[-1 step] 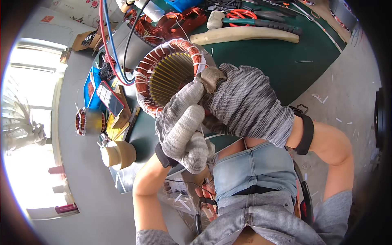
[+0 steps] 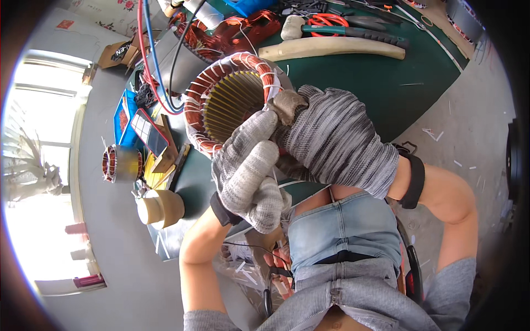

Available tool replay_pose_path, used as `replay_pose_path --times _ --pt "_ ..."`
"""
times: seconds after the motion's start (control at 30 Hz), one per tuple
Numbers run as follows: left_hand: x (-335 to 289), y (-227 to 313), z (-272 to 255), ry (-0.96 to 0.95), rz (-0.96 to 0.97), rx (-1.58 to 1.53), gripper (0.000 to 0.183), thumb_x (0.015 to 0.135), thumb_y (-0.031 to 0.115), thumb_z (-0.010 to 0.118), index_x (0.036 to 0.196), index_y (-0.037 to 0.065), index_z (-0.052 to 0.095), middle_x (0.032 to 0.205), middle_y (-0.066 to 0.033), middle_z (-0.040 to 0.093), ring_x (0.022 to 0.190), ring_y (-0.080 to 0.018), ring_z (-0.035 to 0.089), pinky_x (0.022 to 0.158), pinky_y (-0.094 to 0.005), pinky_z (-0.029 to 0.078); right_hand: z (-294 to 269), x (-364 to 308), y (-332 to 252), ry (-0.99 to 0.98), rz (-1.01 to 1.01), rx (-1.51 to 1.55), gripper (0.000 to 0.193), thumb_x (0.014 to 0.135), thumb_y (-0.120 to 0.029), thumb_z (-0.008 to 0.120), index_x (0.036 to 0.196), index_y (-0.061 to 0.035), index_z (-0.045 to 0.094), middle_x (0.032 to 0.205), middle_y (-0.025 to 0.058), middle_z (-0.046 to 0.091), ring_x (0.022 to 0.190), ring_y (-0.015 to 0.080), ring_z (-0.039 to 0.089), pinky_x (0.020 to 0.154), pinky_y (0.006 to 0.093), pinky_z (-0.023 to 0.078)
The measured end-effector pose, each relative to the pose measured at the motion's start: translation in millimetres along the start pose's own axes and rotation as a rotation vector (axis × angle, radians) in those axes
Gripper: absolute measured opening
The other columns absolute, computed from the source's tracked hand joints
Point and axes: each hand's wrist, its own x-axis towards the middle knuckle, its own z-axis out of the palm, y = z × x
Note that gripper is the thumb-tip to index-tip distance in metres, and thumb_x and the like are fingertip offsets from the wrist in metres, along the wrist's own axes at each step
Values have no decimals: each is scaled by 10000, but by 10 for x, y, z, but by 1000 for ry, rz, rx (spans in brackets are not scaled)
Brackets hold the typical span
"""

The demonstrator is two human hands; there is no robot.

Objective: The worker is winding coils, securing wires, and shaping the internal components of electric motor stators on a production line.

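Observation:
A motor stator (image 2: 194, 113) lies on the green worktop with its round opening turned toward me. Its orange-brown copper windings are bound with white cord, and yellow strips line the slots inside. My left hand (image 2: 247, 174), in a grey knitted glove, is closed at the stator's near right rim, fingers curled. Beside it my right hand (image 2: 337, 140), in a darker striped glove with a brown thumb covering, is closed with its thumb at the same rim. The fingertips of both hands meet there. Whatever they pinch is hidden by the gloves.
Behind the stator lie copper coils (image 2: 259, 27), a pale curved wooden bar (image 2: 331, 48) and a mallet (image 2: 353, 31). To the left are a phone (image 2: 149, 132), a smaller stator (image 2: 110, 164) and a cream spool (image 2: 167, 208). Red and blue hoses (image 2: 152, 60) hang at the upper left.

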Motion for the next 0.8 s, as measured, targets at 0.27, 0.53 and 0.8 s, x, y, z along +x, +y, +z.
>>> replay_pose_path --times 0.27,0.53,0.8 --pt "51 -3 23 71 44 0 541 873 449 522 1123 -31 537 1088 -308 555 957 -421 596 813 -434 487 -84 -1 -34 21 109 67 403 733 -369 625 1014 -88 561 883 120 571 833 271 576 711 398 473" --pt "112 21 -86 -87 64 125 508 870 394 522 1147 -32 528 1095 -301 556 962 -428 592 809 -439 487 -66 16 -28 -15 35 -17 367 681 -383 648 933 -119 618 899 90 579 877 261 572 702 397 483" --pt "67 50 37 -139 102 136 433 783 299 570 1101 7 532 1047 -250 542 933 -392 586 829 -435 481 -57 -27 56 12 -25 10 386 681 -393 642 936 -110 579 866 87 571 854 275 575 681 388 482"
